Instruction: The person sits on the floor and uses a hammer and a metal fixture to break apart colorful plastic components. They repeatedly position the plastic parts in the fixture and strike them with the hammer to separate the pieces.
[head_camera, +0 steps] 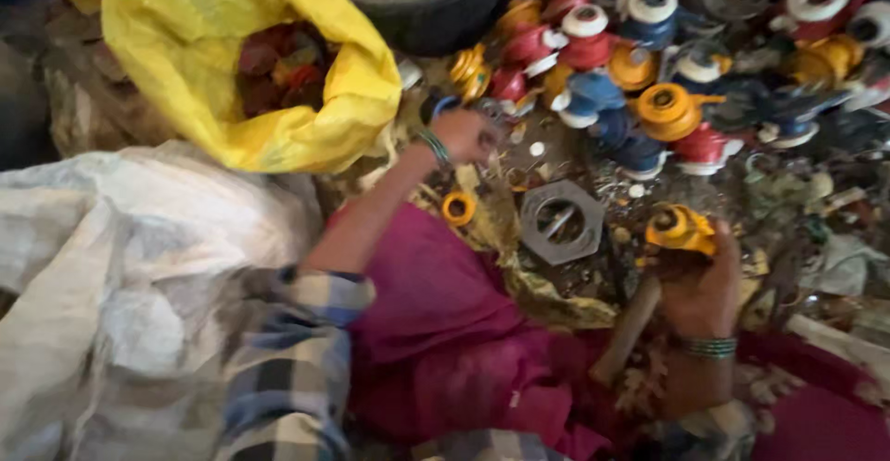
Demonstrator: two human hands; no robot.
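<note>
My left hand (466,134) has little room: the yellow bag (185,53) crowds one side, and a heap of coloured plastic parts (630,72) walls off the other. Ahead stands a dark tub (436,12). Between my arms, a grey hexagonal nut (560,221) lies, perhaps loose, amid scraps.

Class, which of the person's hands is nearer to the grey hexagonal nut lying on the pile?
Left, narrowly. The left hand is up-left of the grey hexagonal nut. The right hand, gripping a yellow plastic fitting, sits further off to its right.
</note>
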